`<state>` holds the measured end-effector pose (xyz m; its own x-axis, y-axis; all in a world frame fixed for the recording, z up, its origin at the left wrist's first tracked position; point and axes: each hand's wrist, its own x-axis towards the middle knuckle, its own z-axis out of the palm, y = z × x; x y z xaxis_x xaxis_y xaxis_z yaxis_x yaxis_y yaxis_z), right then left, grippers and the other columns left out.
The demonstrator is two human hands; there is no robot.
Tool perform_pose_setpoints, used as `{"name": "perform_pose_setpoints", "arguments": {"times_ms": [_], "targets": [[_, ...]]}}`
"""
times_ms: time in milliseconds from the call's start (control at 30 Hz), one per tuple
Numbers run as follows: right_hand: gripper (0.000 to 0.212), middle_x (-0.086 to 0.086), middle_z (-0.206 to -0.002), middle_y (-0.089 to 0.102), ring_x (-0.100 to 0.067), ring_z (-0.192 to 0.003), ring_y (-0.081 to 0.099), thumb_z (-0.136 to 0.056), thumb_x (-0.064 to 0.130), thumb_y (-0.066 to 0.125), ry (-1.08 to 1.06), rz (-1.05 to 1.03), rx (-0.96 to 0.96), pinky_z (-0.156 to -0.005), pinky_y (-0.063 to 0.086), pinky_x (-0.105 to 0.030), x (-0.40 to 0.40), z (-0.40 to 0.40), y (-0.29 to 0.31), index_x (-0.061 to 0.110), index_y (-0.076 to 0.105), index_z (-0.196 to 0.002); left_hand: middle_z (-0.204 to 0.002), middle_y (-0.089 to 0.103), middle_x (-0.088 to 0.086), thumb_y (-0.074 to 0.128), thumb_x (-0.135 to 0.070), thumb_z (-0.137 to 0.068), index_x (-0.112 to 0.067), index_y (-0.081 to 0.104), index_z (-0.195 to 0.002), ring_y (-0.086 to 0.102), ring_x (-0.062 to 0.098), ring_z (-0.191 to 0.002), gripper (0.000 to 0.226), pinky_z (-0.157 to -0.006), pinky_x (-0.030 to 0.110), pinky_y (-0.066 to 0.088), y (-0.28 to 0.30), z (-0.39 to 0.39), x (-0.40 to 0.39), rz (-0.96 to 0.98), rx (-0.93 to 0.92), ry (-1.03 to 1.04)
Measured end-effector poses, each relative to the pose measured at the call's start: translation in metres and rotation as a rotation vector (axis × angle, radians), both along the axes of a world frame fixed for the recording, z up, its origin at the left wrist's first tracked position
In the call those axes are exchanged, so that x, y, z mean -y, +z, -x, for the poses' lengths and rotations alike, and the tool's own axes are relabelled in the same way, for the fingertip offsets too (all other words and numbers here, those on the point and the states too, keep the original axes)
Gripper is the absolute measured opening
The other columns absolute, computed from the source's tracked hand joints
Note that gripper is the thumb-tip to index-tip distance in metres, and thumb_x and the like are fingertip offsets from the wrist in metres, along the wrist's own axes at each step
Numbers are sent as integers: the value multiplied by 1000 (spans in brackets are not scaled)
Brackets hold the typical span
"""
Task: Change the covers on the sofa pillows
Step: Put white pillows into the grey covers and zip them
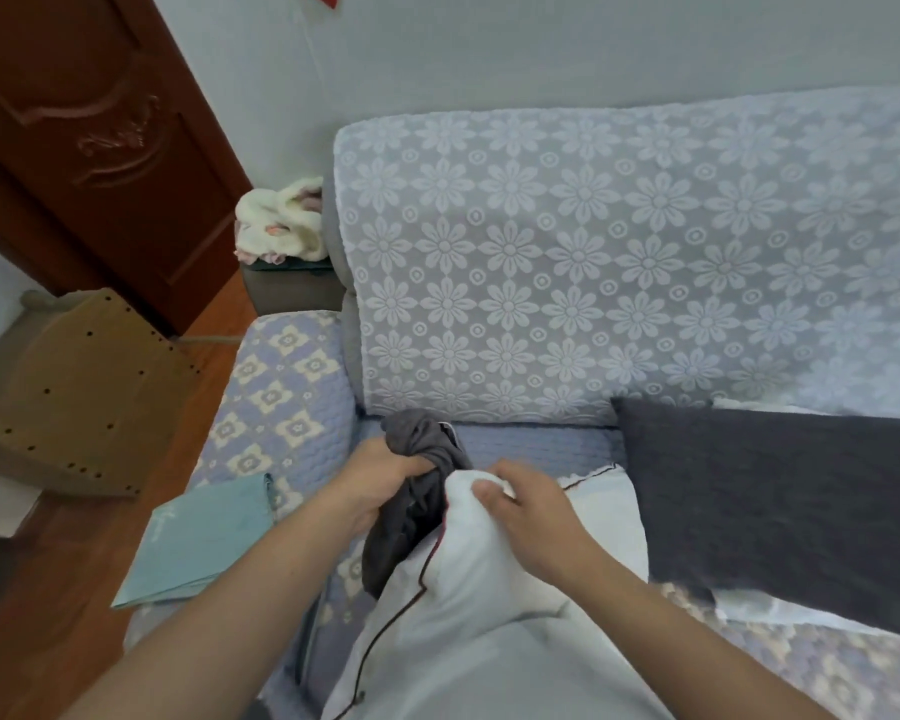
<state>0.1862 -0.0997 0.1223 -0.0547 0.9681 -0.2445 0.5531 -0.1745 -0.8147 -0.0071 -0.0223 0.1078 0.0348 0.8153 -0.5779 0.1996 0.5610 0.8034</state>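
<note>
Grey cloth, the bunched cover point(417, 485), sits at the centre of our view, on the near end of the white pillow point(468, 589) lying along the sofa point(593, 241) seat. Our left hand point(375, 491) curls tight round the bunch; our right hand point(531, 506) pinches the pillow's corner at three o'clock from it. At three o'clock, farther out, a dark pillow point(780, 491) rests on another white one. At nine o'clock a folded teal cloth point(204, 543) lies on the armrest. We judge the cover may snag at the opening if we pull unevenly, straining a seam, or knock the teal cloth off.
</note>
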Motion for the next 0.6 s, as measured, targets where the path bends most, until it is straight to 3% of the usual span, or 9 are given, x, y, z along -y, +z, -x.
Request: {"name": "perform_pose_setpoints", "arguments": {"times_ms": [167,267,433,600], "targets": [[28,9,-74,58,-13,-80,55,-98,36,55,-46,46,28,-74,37,-31,14,22,-10,34,50,-71,-92,78,2,75,-10,-86,-13,77,-96,73,21,-93,10,-88,39,57,2,6,8,-119,-126,-160],[16,10,-83,65,-13,-85,58,-98,36,55,-111,40,27,-77,43,-33,12,33,-6,27,64,-89,-90,78,-5,79,-13,-84,-18,76,-96,73,11,-87,13,-83,33,58,14,14,16,-156,-173,-323],[18,6,-82,68,-14,-84,61,-95,34,57,-160,39,22,-78,46,-35,11,48,-6,20,66,-88,-91,79,-2,75,-10,-86,-15,77,-98,74,15,-88,13,-83,33,58,30,24,26,-203,-88,-255],[18,10,-79,68,-3,-80,59,-94,34,59,-169,31,15,-72,45,-26,16,58,-9,23,68,-85,-83,77,-9,67,-29,-93,-21,75,-88,71,7,-82,12,-79,30,54,37,35,28,-254,-242,-328]]}}
